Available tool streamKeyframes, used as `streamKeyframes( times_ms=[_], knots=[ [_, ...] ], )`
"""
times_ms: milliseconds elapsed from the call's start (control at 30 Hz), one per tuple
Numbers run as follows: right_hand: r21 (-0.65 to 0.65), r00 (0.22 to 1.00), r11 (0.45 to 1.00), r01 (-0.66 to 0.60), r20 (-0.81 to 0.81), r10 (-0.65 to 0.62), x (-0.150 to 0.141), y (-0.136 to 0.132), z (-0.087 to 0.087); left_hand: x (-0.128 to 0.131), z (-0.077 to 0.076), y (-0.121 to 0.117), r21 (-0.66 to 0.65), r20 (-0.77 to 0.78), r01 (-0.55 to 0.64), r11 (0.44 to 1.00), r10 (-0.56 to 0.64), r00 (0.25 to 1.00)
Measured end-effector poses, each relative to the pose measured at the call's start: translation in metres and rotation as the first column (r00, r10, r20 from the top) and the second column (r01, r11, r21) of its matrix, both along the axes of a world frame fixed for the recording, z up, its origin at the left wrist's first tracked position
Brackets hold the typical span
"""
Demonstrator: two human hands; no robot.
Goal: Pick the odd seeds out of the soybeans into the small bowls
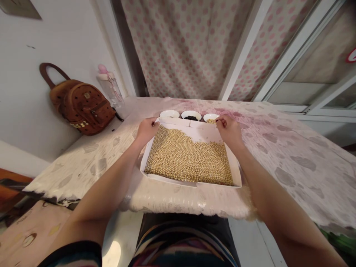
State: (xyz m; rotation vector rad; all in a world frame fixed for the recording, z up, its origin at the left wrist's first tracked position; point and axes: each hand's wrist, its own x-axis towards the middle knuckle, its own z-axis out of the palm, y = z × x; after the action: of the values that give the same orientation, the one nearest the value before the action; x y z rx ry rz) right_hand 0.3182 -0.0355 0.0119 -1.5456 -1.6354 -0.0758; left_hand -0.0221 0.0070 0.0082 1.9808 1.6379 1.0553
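Note:
A shallow white tray [236,174] lies near the table's front edge, filled with a layer of pale yellow soybeans [189,159]. Along its far side a bare strip of the bottom shows, with a few loose bits on it. My left hand [147,130] is closed on the tray's far left corner. At the far right corner, my right hand [230,132] has thumb and fingers pinched together, close to the right bowl [205,116], which contains yellowish beans. Whether the pinch is on the tray's rim or a bean cannot be seen. The middle bowl [185,112] has black beans; the left bowl's [169,112] contents are mostly hidden.
A patterned cloth under clear plastic covers the table [283,155]. At the back left, a brown backpack [86,105] leans by the wall beside a clear bottle [111,89] with a pink top. Behind the table hangs a dotted curtain [183,48].

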Motion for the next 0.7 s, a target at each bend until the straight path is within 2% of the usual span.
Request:
streamKeyframes(
  times_ms=[133, 433, 700],
  knots=[
    [0.019, 1.0, 1.0, 0.013, 0.002, -0.013, 0.0001, -0.0034, 0.0072, 0.0012, -0.001, 0.0011, 0.087, 0.057, 0.005, 0.996, -0.01, 0.998],
    [0.003, 1.0, 1.0, 0.005, 0.009, -0.005, -0.0006, -0.004, 0.0074, 0.0051, 0.0019, -0.001, 0.06, 0.183, -0.021, 0.998, 0.01, 0.983],
    [0.0, 1.0, 1.0, 0.01, 0.014, -0.01, 0.0006, -0.0027, 0.0068, 0.0044, 0.0006, 0.0008, 0.095, 0.185, -0.018, 0.995, 0.001, 0.983]
  ],
)
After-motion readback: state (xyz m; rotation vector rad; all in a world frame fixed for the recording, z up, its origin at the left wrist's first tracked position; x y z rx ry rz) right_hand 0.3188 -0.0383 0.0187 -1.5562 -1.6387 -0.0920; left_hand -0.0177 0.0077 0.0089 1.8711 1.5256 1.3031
